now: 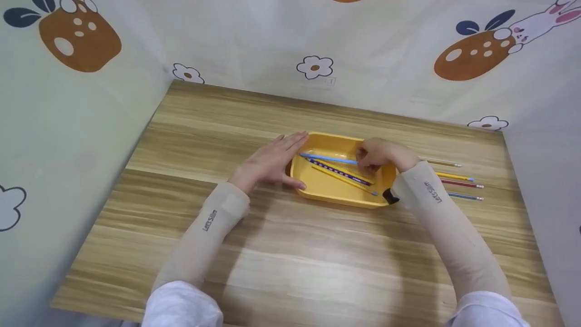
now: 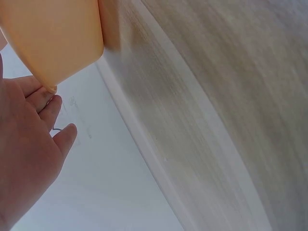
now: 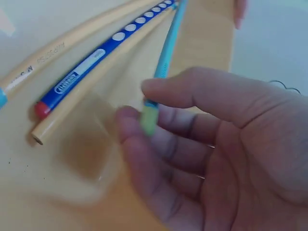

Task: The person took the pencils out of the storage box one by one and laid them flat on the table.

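Observation:
A yellow tray (image 1: pixel 336 200) stands on the wooden table with several pencils in it. My left hand (image 1: pixel 268 164) rests against its left end, fingers stretched along the far corner and thumb at the near one; the left wrist view shows its fingertips at the tray's corner (image 2: pixel 53 43). Reaching into the tray's right part, my right hand (image 1: pixel 379 152) pinches a light blue pencil (image 3: pixel 168 53) near its pale eraser end, between thumb and curled fingers. Beside that lie a dark blue pencil (image 3: pixel 86 72) with white dots, a plain tan pencil (image 3: pixel 82 98) and a yellow pencil (image 3: pixel 53 55).
Right of the tray, partly behind the right forearm, lie a tan pencil (image 1: pixel 447 163), a yellow pencil (image 1: pixel 456 176), a red pencil (image 1: pixel 465 184) and a blue pencil (image 1: pixel 467 196). Printed cloth walls (image 1: pixel 254 41) enclose the table (image 1: pixel 290 272) at the back and sides.

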A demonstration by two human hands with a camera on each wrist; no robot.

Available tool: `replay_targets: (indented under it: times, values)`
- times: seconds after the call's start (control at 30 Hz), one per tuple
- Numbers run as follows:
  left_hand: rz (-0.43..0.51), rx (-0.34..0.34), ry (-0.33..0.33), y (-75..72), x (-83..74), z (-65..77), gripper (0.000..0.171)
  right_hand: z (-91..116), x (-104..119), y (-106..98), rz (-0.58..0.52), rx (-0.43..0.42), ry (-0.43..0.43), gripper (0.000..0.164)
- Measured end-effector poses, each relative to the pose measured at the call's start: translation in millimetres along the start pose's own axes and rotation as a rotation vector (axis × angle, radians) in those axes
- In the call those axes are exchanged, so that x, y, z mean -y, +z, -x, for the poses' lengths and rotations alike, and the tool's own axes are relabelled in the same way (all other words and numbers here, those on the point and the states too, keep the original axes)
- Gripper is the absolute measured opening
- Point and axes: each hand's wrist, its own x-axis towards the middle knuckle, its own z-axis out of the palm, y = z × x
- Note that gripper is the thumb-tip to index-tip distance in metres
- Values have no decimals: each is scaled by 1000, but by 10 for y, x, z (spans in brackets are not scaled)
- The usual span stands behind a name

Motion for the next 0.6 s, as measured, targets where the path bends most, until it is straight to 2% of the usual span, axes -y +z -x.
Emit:
replay_targets:
  times: [0.07, 0.17, 0.6]
  values:
    - [-1, -6, 6, 4, 10, -3, 127, 43, -19, -17, -51, -48, -28, 4]
    - [-3, -12, 13, 12, 19, -5, 128, 104, -67, -42, -161, -104, -60, 10]
    - [18, -6, 4, 11, 20, -7, 128, 318, -253, 3, -804, -355, -90, 29]
